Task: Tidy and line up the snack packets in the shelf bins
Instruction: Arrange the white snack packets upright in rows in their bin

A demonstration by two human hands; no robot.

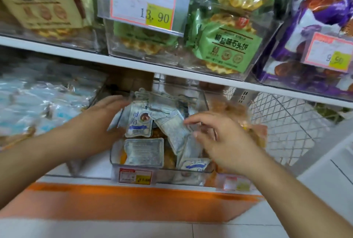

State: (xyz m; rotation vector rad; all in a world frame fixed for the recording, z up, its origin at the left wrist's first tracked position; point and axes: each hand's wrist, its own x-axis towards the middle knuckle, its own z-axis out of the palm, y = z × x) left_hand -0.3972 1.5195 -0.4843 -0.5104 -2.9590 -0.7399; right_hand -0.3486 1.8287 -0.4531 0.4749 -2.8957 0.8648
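Note:
A clear plastic bin on the lower shelf holds several small white-and-blue snack packets lying jumbled at different angles. One packet stands upright near the left side, another lies flat toward the front, and a third leans tilted in the middle. My left hand reaches into the bin's left side with straight fingers against the upright packet. My right hand hovers over the bin's right side, fingers loosely spread, fingertips near the tilted packet, holding nothing.
The upper shelf carries bins of green waffle packets, beige packets and purple packets, with price tags. Blue-white bags lie left of the bin, orange packets to its right, then a white wire basket.

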